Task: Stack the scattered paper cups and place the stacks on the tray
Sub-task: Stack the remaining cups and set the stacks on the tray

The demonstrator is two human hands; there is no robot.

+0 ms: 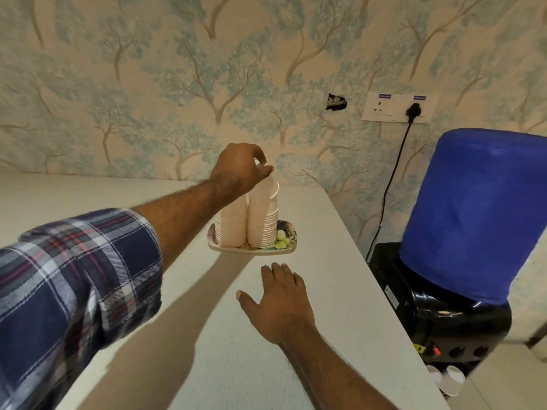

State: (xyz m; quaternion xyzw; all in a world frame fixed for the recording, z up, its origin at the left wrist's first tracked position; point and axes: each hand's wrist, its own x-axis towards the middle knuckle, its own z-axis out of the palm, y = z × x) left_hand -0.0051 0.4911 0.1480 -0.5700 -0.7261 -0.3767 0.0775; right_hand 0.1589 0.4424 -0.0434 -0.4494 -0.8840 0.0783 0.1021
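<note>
White counter [340, 261] beneath tree-patterned wallpaper [148, 84]; left fingers [263, 170] pinch cup [270, 187], right fingers [281, 276] spread flat.

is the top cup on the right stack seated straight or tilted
Tilted: the top cup leans right off the right stack, its rim pinched by the left hand.

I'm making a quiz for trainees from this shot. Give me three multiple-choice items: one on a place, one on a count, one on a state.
1. Where do the cup stacks stand?
A on the floral tray
B on the dispenser
C on the floor

2. How many stacks?
A one
B two
C four

3. What is the right hand doing?
A gripping a cup
B lying flat on the counter
C lifting the tray

Key: A, both stacks sit inside the tray's rim; B, two columns stand side by side; B, its fingers are spread, holding nothing, while the left hand pinches the top cup.
</note>
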